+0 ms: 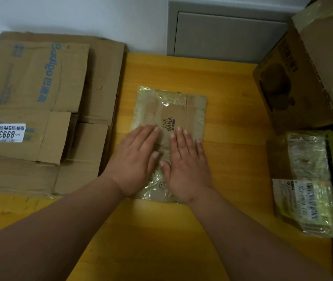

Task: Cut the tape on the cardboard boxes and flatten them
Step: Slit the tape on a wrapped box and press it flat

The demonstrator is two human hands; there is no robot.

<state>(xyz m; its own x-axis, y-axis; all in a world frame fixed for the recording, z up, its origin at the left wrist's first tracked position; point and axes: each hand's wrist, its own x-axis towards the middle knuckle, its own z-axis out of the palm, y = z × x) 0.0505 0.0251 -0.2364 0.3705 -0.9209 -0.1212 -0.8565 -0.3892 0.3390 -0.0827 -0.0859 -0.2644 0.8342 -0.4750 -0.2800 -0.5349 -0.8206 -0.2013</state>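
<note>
A small flattened cardboard box (173,110), wrapped in shiny clear tape and printed "INS BAHA", lies flat in the middle of the yellow wooden table (232,122). My left hand (137,159) and my right hand (186,163) both press down on its near half, palms flat and fingers straight, side by side with the thumbs nearly touching. No cutting tool is in view.
A stack of flattened cardboard boxes (40,110) covers the table's left side. At the right stand a large upright brown box (307,78) and, nearer, a taped box with a barcode label (311,191). A grey wall panel (226,31) is behind the table.
</note>
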